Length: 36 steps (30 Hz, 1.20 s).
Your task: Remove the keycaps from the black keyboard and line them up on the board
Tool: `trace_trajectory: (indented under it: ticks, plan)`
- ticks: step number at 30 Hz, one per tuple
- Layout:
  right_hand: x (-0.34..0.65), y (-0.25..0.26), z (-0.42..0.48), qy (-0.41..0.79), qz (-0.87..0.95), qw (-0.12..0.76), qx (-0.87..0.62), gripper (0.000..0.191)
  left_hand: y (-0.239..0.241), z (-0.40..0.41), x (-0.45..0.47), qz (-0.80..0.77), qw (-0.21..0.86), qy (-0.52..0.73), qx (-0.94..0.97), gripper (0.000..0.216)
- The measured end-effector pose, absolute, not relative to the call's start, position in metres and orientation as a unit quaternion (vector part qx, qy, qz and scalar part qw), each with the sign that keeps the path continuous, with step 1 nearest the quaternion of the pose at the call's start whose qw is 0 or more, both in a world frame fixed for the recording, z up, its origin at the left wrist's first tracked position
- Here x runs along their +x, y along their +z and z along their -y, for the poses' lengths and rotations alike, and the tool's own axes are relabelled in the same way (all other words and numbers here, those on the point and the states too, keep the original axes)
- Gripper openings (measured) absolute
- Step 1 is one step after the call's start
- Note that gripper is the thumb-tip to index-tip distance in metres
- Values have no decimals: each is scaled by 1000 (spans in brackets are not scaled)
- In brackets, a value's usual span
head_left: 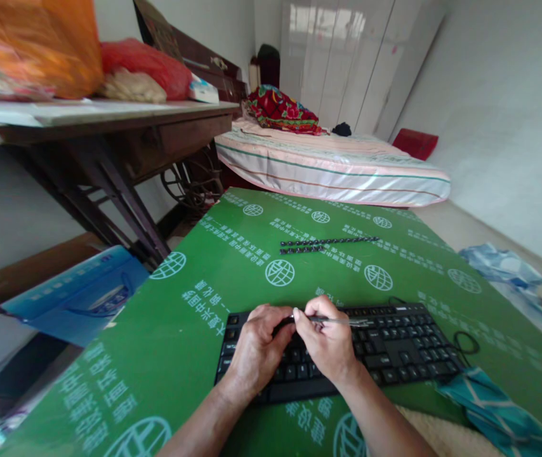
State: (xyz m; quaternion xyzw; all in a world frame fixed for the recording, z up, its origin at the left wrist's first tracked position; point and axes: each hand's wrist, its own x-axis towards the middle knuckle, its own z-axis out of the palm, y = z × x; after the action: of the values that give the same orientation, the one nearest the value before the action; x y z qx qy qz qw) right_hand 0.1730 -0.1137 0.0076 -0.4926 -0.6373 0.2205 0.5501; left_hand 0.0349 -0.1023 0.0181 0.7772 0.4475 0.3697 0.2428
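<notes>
Right over the keyboard point(399, 352), near side of the green table point(233, 254), both hands are busy with something tiny. The right hand point(325, 336) has thumb and forefinger pinched on a slim metal tool point(332, 320), maybe tweezers, lying roughly flat with its long end out to the right. The left hand point(262, 343) is curled in with its fingertips right up against the right one's; can't tell if anything's between them, the knuckles hide it.

Looks like fiddly small-part work, probably keycaps, since the far row of the keyboard seems partly bare. From this spot the next move would call for a light, steady grip and not leaning on the keys underneath.

Farther up the table are two dark strips, a long row point(330, 242) and a short row point(301, 251) just on the near side of it. Could be lined-up caps, too small to swear to. The table's printed with white globes and lettering. A cable point(471, 343) loops off to the right, with a teal cloth point(499, 406) near it.

Room-wise: bed point(337, 162) at the far side, pale wardrobe point(332, 63) behind, desk point(190, 120) piled with bags on the left.
</notes>
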Motion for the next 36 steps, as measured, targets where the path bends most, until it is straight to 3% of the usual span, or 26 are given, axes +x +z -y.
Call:
trace_trajectory:
  ticks: [6, 10, 16, 24, 36]
  plan:
    - [181, 24, 113, 140, 664, 533, -505, 20, 9, 100, 32, -497, 292, 398, 714, 23]
    - [190, 34, 112, 84, 720, 468, -506, 14, 9, 99, 30, -503, 346, 430, 666, 14]
    - [189, 36, 114, 192, 782, 386, -451, 32, 13, 96, 26, -457, 477, 463, 591, 19]
    - [185, 40, 107, 255, 780, 363, -442, 12, 22, 97, 24, -449, 513, 482, 550, 18]
    - [202, 50, 81, 343, 764, 319, -443, 7, 21, 97, 19, -447, 494, 444, 599, 17]
